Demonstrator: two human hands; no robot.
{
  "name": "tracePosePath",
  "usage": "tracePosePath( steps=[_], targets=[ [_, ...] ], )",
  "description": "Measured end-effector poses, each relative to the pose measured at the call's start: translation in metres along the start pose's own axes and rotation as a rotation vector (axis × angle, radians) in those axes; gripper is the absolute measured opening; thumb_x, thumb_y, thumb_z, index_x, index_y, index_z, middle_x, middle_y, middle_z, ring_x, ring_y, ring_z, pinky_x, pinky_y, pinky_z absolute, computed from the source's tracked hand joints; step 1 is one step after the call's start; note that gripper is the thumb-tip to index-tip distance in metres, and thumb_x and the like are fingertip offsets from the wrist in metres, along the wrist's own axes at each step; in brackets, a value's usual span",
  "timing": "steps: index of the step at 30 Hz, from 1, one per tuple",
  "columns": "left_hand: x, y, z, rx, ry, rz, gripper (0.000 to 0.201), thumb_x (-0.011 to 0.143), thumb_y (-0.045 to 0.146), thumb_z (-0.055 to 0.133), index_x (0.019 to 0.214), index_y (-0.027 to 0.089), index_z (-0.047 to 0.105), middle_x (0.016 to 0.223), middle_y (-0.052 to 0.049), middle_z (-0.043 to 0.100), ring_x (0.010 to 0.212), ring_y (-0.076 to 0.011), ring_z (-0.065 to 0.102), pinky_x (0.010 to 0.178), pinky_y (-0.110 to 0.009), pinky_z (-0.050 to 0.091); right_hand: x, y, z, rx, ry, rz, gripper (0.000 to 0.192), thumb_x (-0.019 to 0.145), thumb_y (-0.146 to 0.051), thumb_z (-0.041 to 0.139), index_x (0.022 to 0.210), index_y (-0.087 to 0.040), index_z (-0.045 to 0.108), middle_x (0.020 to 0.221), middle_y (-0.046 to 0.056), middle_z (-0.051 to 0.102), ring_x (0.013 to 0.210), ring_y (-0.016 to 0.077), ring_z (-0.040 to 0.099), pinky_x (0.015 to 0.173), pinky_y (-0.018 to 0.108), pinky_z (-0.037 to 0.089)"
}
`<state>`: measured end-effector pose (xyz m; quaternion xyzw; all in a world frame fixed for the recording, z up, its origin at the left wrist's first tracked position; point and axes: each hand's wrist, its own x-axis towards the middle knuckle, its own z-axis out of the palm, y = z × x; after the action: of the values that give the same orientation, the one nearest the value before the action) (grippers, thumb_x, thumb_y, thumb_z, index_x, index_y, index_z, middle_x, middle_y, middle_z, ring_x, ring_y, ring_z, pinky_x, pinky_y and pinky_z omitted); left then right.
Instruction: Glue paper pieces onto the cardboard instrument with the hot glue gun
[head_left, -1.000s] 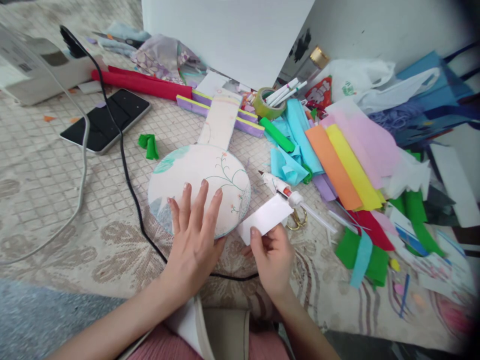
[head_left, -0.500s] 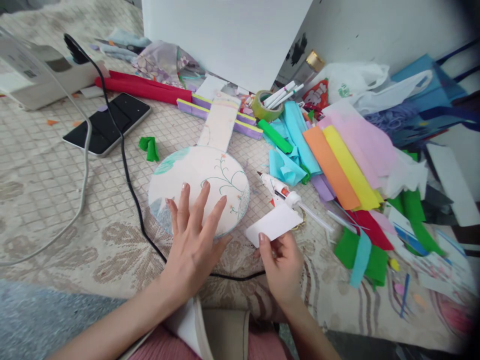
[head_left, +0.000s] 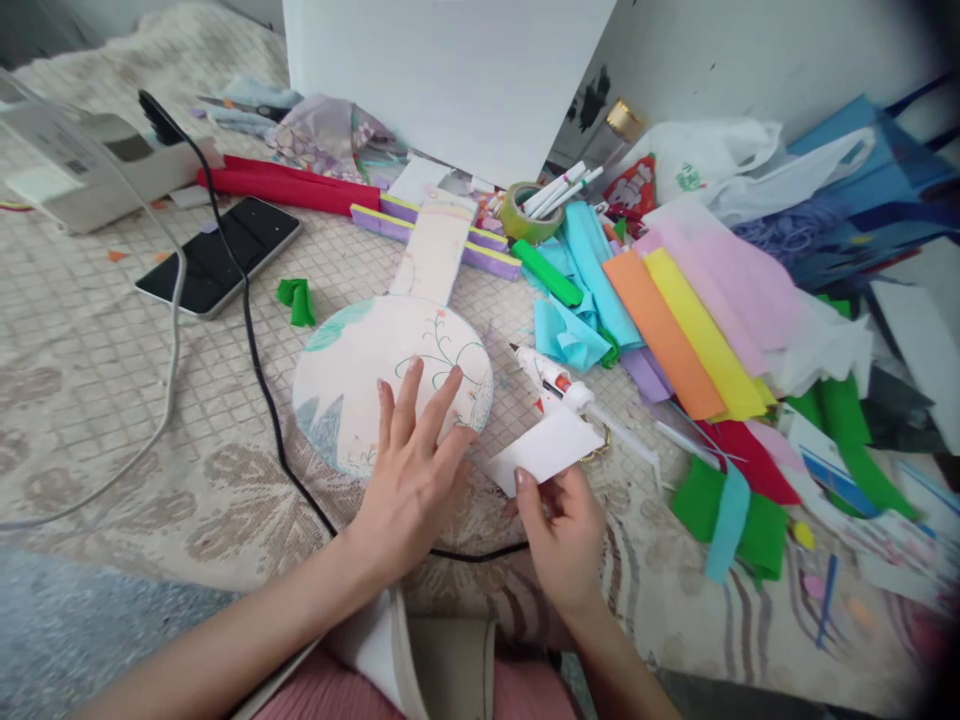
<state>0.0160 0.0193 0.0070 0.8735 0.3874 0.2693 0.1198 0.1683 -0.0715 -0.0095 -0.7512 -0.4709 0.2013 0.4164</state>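
Note:
My left hand (head_left: 416,460) lies with fingers spread over the lower right of a round white paper disc (head_left: 367,350). The disc carries green vine drawings, small orange flowers and blue-grey shading. Behind it a white paper strip (head_left: 433,250) with faint drawing extends away from the disc's far edge. Between thumb and fingers, my right hand (head_left: 562,525) pinches a small white paper piece (head_left: 544,447). Just beyond that piece lies a white glue gun (head_left: 551,375) with a clear glue stick, its dark nozzle pointing toward the disc.
Crepe paper in orange (head_left: 660,335), yellow, pink, blue and green is heaped on the right. A tape roll (head_left: 529,212) holds white markers. On the left are a phone (head_left: 221,255), a black cable (head_left: 262,375) and a white device (head_left: 105,165). A white board (head_left: 450,80) stands behind.
My left hand has slid to the right across the disc, uncovering more of its lower left shading. My right hand keeps its hold on the paper piece, almost still.

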Motion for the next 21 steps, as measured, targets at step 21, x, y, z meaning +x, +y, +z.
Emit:
tracePosePath(
  steps=[21],
  targets=[
    [0.0036,-0.0047,-0.0007,-0.226,0.04,-0.011,0.013,0.085,0.005,0.05,0.081,0.017,0.053,0.13,-0.011,0.054,0.137,-0.0301,0.03,0.107,-0.058,0.033,0.0002,0.0025,-0.0007,0.029,-0.06,0.014,0.012,0.087,-0.03,0.056,0.094,-0.02,0.056,0.068,0.001,0.062,0.055,0.0147,0.057,0.053,0.027,0.048]
  ],
)
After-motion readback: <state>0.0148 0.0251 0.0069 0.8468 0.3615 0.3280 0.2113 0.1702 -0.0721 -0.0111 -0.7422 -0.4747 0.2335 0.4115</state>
